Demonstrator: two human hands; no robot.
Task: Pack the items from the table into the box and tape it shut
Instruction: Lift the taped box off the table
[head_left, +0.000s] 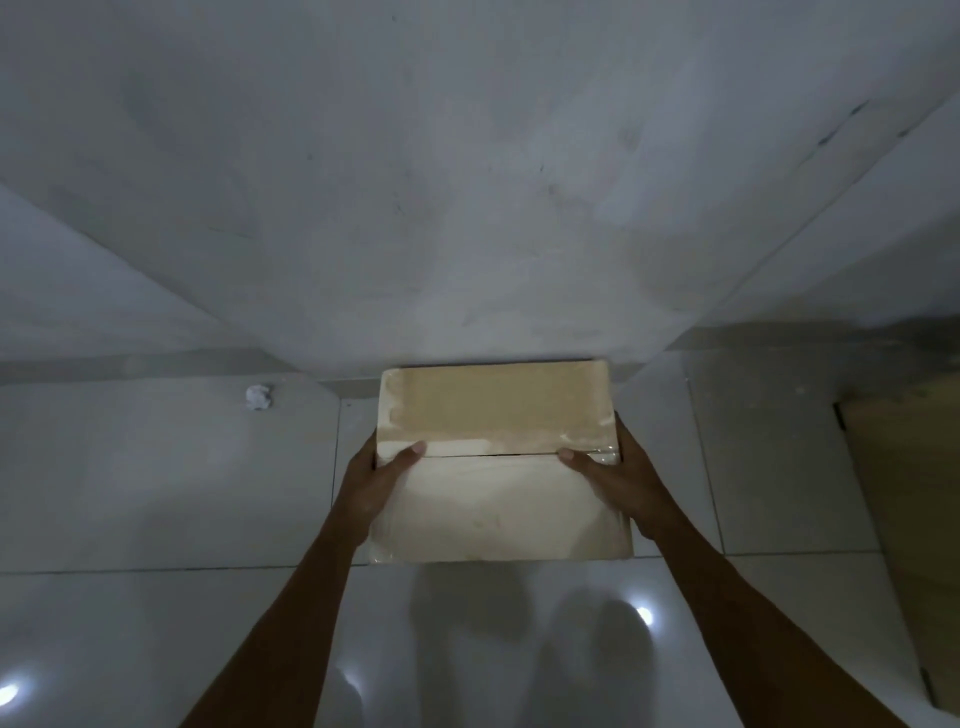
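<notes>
Here, the closed tan cardboard box (498, 462), clear tape across its top seam, is clamped between left hand (375, 480) and right hand (621, 478) above the glossy white tiled floor (156, 519)

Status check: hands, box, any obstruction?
Left hand and right hand grip box sides. Flaps shut, taped, against wall. Crumpled scrap off left, clear.

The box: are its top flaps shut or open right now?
Shut. Both flaps of the box lie flat and meet at a thin centre seam, with the left hand and right hand gripping its sides. Glossy tape covers the top.
</notes>
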